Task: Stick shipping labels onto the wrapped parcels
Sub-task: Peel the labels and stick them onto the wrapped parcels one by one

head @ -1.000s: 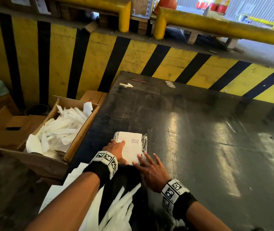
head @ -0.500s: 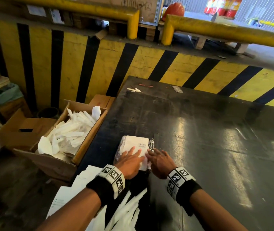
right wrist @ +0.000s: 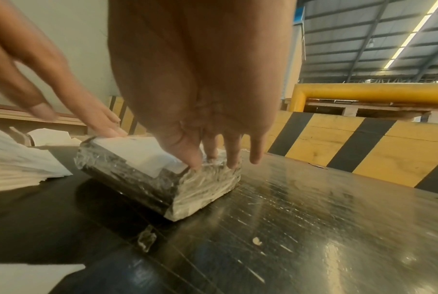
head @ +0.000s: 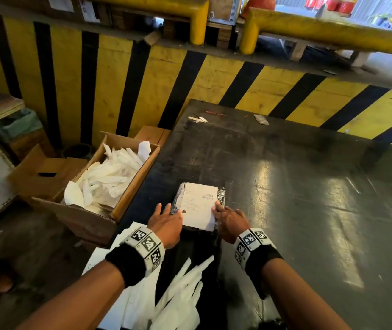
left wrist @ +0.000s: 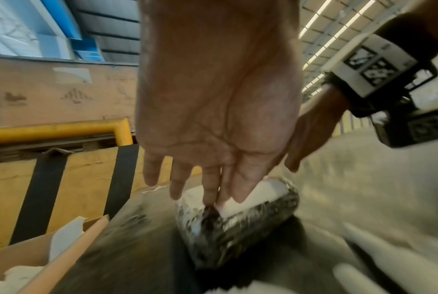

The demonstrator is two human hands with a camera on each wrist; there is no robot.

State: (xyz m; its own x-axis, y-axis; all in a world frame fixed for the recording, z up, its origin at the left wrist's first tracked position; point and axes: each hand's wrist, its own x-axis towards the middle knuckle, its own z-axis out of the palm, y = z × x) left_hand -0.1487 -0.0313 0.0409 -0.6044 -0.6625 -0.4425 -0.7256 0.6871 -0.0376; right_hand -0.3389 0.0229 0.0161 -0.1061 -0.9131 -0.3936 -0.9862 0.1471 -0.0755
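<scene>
A parcel (head: 221,198) wrapped in dark shiny film lies on the black table (head: 285,186) near its left front corner. A white shipping label (head: 198,206) with a barcode covers its top. My left hand (head: 168,216) lies with straight fingers against the parcel's left edge, fingertips (left wrist: 210,197) on the label (left wrist: 263,192) and the film (left wrist: 237,234). My right hand (head: 224,214) presses with straight fingers on the right edge; its fingertips (right wrist: 196,163) touch the label's (right wrist: 137,153) corner and the wrap (right wrist: 202,185). Neither hand grips anything.
Left of the table stands an open cardboard box (head: 133,186) full of white backing strips. A heap of white sheets and strips (head: 178,296) lies at the table's near edge under my wrists. A yellow-and-black striped barrier (head: 166,86) runs behind. Small scraps (head: 197,119) lie at the far edge.
Both hands slid apart from the near middle of the label out to the parcel's left and right edges. The parcel stayed in place.
</scene>
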